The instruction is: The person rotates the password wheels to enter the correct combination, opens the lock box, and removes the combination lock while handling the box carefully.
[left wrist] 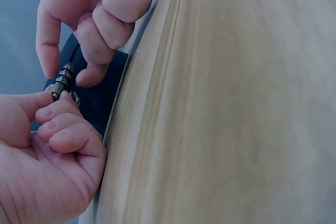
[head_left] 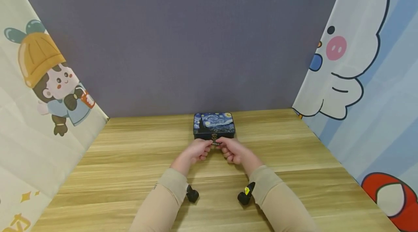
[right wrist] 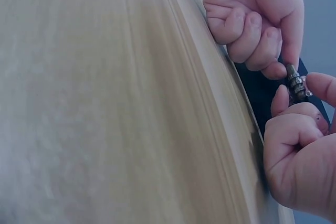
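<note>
Pinching the dialled lock (left wrist: pixel 63 79), your left hand (head_left: pixel 197 149) faces your right hand (head_left: pixel 233 150), whose thumb and forefinger stand apart.

Set high and farthest back, the head camera faces forward and down, taking in the surface (head_left: pixel 130 174) and the wall (head_left: pixel 163 43) beyond. The wrist cameras (head_left: pixel 193 195) sit low and close, their frames tipped sideways and near-mirrored: the surface fills the right of the left wrist's view, the left of the right wrist's. From opposite sides, both share the left hand (left wrist: pixel 52 156), the right hand (left wrist: pixel 97 17) and the lock (left wrist: pixel 62 81).
</note>
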The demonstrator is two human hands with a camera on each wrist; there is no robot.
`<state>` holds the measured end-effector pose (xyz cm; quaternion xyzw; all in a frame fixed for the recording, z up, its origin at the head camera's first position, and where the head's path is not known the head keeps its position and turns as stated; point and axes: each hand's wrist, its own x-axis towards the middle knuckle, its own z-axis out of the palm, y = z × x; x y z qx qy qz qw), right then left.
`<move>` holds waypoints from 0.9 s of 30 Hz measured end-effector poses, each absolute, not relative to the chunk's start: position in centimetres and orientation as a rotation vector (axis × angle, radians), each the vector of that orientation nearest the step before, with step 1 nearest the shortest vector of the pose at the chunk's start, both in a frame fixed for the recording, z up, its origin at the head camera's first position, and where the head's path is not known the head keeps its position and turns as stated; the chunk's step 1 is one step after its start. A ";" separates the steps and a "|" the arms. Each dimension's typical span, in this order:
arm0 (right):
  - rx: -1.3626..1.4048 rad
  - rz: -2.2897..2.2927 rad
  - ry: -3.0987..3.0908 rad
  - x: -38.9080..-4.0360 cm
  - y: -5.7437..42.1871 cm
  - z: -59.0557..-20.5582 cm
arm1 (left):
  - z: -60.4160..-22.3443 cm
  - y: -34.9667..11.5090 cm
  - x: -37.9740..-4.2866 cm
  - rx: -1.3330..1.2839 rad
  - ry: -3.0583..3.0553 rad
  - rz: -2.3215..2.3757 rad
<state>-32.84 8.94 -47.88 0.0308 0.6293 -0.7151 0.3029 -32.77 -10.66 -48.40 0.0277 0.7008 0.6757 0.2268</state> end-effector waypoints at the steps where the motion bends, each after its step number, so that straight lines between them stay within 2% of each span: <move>1: 0.081 -1.900 1.666 -32.8 8.9 -47.9 | -48.4 -10.7 -32.8 0.077 1.930 1.863; 27: 0.071 -1.930 1.643 -32.6 7.9 -48.0 | -48.8 -10.4 -32.7 0.071 1.962 1.871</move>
